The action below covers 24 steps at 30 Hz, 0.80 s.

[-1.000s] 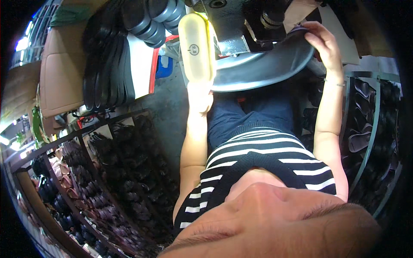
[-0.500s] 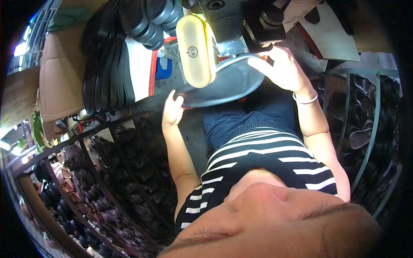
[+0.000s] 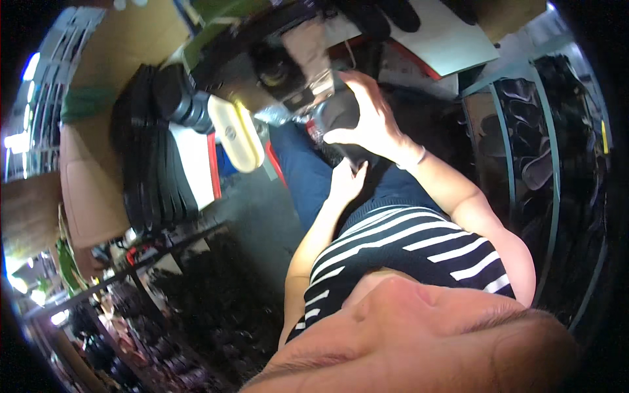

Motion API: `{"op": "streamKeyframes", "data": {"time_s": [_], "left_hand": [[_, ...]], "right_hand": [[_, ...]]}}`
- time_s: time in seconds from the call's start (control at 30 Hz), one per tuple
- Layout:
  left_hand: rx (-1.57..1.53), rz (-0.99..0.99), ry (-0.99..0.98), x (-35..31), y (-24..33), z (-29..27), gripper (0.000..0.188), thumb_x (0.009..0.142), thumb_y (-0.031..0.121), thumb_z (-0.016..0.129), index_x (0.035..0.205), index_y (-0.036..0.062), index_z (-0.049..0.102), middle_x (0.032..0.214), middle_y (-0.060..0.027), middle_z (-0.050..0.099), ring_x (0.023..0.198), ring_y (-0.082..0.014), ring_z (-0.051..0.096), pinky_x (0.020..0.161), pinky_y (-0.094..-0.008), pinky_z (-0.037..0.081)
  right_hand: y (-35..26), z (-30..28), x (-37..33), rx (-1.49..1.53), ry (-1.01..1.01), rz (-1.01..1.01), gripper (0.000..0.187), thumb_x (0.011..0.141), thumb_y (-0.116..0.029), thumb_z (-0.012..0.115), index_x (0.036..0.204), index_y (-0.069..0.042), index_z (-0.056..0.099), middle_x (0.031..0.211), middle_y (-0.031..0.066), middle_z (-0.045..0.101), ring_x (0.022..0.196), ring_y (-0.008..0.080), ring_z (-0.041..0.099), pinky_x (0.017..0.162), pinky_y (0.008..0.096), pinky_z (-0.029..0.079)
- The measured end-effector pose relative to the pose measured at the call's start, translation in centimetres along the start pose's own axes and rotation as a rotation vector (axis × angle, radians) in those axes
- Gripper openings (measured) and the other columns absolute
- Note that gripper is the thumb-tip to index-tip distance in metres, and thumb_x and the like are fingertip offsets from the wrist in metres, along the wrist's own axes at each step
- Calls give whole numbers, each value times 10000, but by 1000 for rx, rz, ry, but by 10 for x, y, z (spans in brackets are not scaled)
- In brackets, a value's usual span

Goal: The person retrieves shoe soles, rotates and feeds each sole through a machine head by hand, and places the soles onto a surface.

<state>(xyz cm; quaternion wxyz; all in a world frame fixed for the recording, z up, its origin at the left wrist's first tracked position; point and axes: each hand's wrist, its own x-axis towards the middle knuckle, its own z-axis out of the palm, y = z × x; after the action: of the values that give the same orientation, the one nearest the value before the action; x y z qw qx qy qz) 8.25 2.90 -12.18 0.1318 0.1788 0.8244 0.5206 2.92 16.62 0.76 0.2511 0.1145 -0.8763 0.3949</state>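
A dark, smooth, sole-shaped piece (image 3: 339, 110) is at the working end of a black machine (image 3: 278, 65), above my lap. My right hand (image 3: 379, 128) curves around the piece's side, thumb on the near edge and fingers toward the machine. At its lower end, my left hand (image 3: 346, 185) pinches the piece between thumb and fingers. Blur hides exactly where the piece meets the machine. An elongated, pale yellow lamp (image 3: 236, 134) sits left of the machine head, glowing along one edge.
Black sole-shaped pieces (image 3: 157, 150) lie stacked on the left, beside a white red-edged board (image 3: 196, 160). Another such board (image 3: 449, 39) is at upper right. Racks of dark soles stand right (image 3: 524, 137) and lower left (image 3: 157, 327). Tan sheet material (image 3: 92, 183) is far left.
The piece was held wide in both hands and has turned more end-on. My left hand has moved right, close to the right hand. The view has shifted, putting the lamp farther left.
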Motion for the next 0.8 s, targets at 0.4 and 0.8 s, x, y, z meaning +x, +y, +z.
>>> {"op": "streamKeyframes", "data": {"time_s": [0.4, 0.8], "left_hand": [[-106, 123, -388, 69, 44, -7, 601, 738, 358, 679, 1168, -1, 460, 998, -164, 589, 907, -234, 589, 800, -316, 460], [-574, -466, -196, -37, -67, -53, 306, 906, 173, 458, 1156, -2, 477, 1008, -130, 590, 888, -176, 576, 762, -281, 472]], "right_hand": [[150, -43, 114, -507, 61, 238, 562, 705, -400, 652, 1177, -129, 513, 1333, 293, 237, 1148, 429, 390, 927, 412, 387], [309, -123, 230, -905, 349, 485, 543, 712, -496, 611, 1051, -75, 563, 1107, 242, 508, 1056, 388, 469, 870, 439, 415]]}}
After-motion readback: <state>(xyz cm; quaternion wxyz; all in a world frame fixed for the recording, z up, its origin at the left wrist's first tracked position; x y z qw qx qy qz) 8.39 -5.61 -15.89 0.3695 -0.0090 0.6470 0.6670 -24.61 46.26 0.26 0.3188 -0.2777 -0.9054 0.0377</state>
